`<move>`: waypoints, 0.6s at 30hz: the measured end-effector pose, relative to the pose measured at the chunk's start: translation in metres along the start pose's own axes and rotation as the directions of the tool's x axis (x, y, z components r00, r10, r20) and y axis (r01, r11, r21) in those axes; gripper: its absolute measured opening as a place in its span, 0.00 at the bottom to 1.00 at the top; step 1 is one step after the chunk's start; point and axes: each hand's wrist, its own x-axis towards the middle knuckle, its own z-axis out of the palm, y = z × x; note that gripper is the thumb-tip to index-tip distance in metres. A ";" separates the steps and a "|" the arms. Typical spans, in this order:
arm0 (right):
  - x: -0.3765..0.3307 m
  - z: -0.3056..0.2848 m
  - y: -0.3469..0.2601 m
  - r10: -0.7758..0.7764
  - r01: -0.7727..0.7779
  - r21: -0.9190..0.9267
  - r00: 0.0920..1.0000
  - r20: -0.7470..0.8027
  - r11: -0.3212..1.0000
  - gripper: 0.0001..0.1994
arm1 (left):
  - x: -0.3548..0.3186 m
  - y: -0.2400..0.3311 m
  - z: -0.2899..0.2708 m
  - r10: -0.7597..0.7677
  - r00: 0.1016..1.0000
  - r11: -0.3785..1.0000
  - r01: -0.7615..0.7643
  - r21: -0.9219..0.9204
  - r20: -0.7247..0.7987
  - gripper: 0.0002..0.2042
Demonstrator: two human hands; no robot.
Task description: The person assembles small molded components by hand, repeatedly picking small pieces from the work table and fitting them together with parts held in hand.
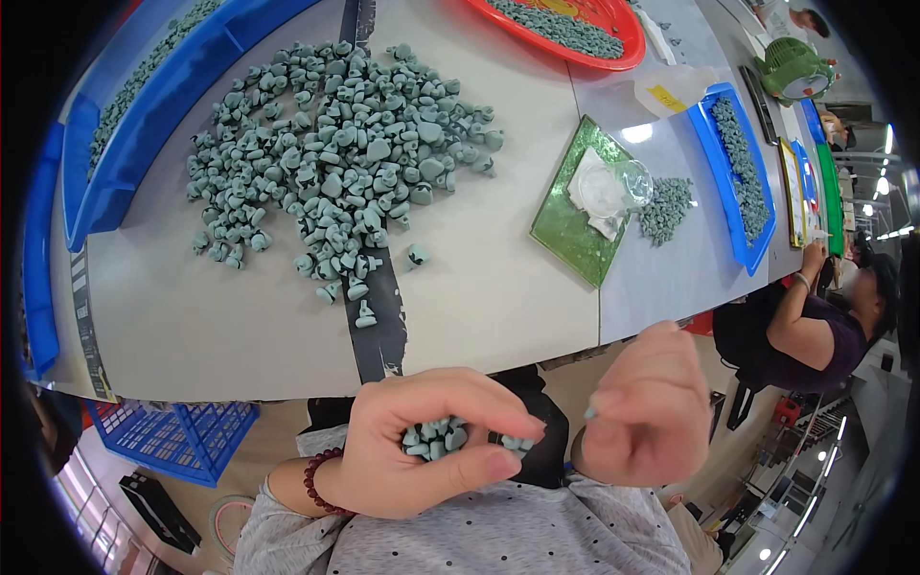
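Observation:
My left hand (383,470), a dark red bead bracelet at its wrist, is curled round several small grey-green plastic pieces (436,439) in its palm. Between its thumb and forefinger it pinches one more grey-green piece (517,442) with a dark part. Just to the right, my right hand (652,417) is closed and slightly blurred. A tiny grey-green bit (590,413) shows at its fingertips; most of what it holds is hidden. Both hands are in front of the table's near edge. Beyond them, a large heap of similar pieces (355,144) lies on the table.
A green square board (565,220) bears a clear round dish (628,184) on white material. Beside it lies a small heap of smaller pieces (666,211). Blue trays (144,163) and a red tray (632,50) hold more. A blue crate (177,441) stands below; another person (815,326) sits right.

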 end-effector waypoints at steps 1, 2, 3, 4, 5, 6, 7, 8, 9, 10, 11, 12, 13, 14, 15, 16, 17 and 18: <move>-0.003 0.001 0.000 0.004 -0.006 0.055 1.000 0.030 0.998 0.15 | 0.000 -0.001 -0.001 -0.003 1.000 1.000 0.003 0.003 -0.002 0.07; -0.004 0.002 0.000 0.006 -0.008 0.058 1.000 0.028 0.998 0.15 | -0.001 -0.002 -0.002 0.096 0.995 0.990 -0.096 0.102 0.012 0.05; -0.006 0.002 -0.001 0.004 -0.007 0.056 0.999 0.051 0.998 0.14 | -0.001 -0.003 -0.003 0.191 0.981 0.961 -0.195 0.194 0.042 0.04; -0.007 0.003 -0.002 0.002 -0.006 0.055 0.997 0.074 0.998 0.14 | -0.001 -0.002 -0.003 0.187 0.981 0.962 -0.193 0.193 0.046 0.04; -0.008 0.004 -0.004 0.005 -0.009 0.052 0.997 0.071 0.999 0.14 | 0.000 0.000 -0.003 0.251 0.966 0.926 -0.260 0.274 0.068 0.05; -0.009 0.005 -0.005 0.003 -0.006 0.049 0.997 0.074 0.999 0.13 | -0.001 0.001 -0.003 0.315 0.945 0.877 -0.326 0.352 0.090 0.05; -0.010 0.005 -0.006 0.000 -0.004 0.047 0.997 0.076 0.999 0.12 | -0.003 0.000 -0.001 0.315 0.945 0.877 -0.325 0.355 0.088 0.05; -0.010 0.006 -0.007 0.000 -0.004 0.051 0.997 0.077 0.999 0.12 | -0.004 -0.001 0.002 0.344 0.938 0.887 -0.339 0.313 0.040 0.07; -0.010 0.005 -0.009 -0.014 0.013 0.014 0.996 0.083 1.000 0.11 | -0.005 -0.003 0.004 0.369 0.930 0.896 -0.354 0.267 -0.004 0.09; -0.010 0.005 -0.010 -0.028 0.030 -0.022 0.995 0.091 0.999 0.11 | -0.005 -0.003 0.002 0.367 0.930 0.897 -0.353 0.265 -0.002 0.09; -0.010 0.005 -0.011 -0.026 0.028 -0.024 0.996 0.089 0.999 0.11 | -0.005 -0.002 -0.001 0.363 0.929 0.878 -0.365 0.309 0.067 0.12; -0.009 0.005 -0.012 -0.054 0.061 -0.068 0.993 0.103 0.996 0.07 | -0.006 -0.001 -0.003 0.357 0.925 0.854 -0.381 0.354 0.134 0.14; -0.009 0.005 -0.013 -0.081 0.094 -0.111 0.990 0.118 0.989 0.05 | -0.007 -0.002 -0.004 0.356 0.925 0.854 -0.380 0.354 0.134 0.14; -0.008 0.005 -0.015 -0.080 0.093 -0.111 0.990 0.117 0.989 0.05 | -0.008 -0.005 -0.004 0.379 0.915 0.847 -0.404 0.347 0.140 0.14; -0.007 0.004 -0.017 -0.071 0.087 -0.126 0.989 0.128 0.988 0.05 | -0.008 -0.007 -0.005 0.402 0.904 0.838 -0.427 0.339 0.144 0.15; -0.007 0.004 -0.019 -0.061 0.081 -0.142 0.988 0.139 0.987 0.06 | -0.008 -0.008 -0.005 0.402 0.904 0.839 -0.427 0.338 0.145 0.15; -0.007 0.003 -0.019 -0.060 0.080 -0.145 0.989 0.138 0.986 0.06 | -0.008 -0.008 -0.006 0.403 0.903 0.833 -0.430 0.347 0.151 0.15; -0.007 0.005 -0.017 -0.070 0.091 -0.152 0.988 0.136 0.984 0.06 | -0.008 -0.009 -0.007 0.405 0.902 0.826 -0.431 0.364 0.149 0.15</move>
